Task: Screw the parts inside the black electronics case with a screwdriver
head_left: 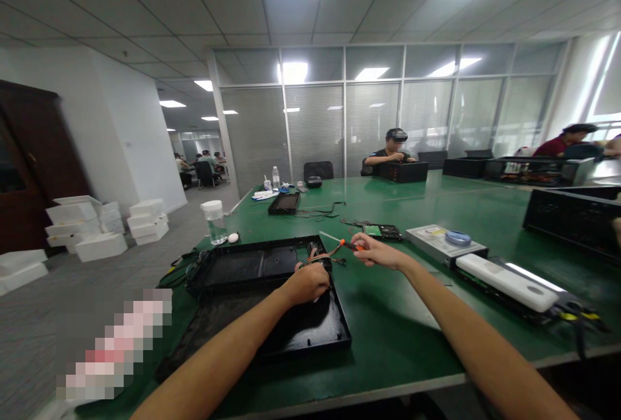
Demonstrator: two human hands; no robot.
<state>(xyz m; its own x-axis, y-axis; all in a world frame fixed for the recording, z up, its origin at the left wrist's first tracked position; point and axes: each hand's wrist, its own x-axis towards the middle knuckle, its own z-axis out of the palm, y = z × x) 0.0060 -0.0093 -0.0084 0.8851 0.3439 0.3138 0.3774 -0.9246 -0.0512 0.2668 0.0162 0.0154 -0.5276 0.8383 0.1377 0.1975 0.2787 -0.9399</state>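
Note:
My right hand (371, 252) is closed around the orange and black handle of a screwdriver (343, 243), whose shaft points left over the far edge of a black case. My left hand (310, 283) is over the right side of that opened black case (237, 265), beside a bundle of multicoloured wires (319, 253). Its fingers are curled downward, and I cannot make out what they pinch. A second black panel (330, 326) with a shiny inner face lies nearer to me, partly hidden by my left forearm.
On the green table (398, 355) a bare circuit-board drive (382, 231) lies beyond my right hand. A silver box (436, 239) with a blue roll and a long white device (507, 281) are at right. At left stands a clear jar (214, 222). A person (394, 151) works across the table.

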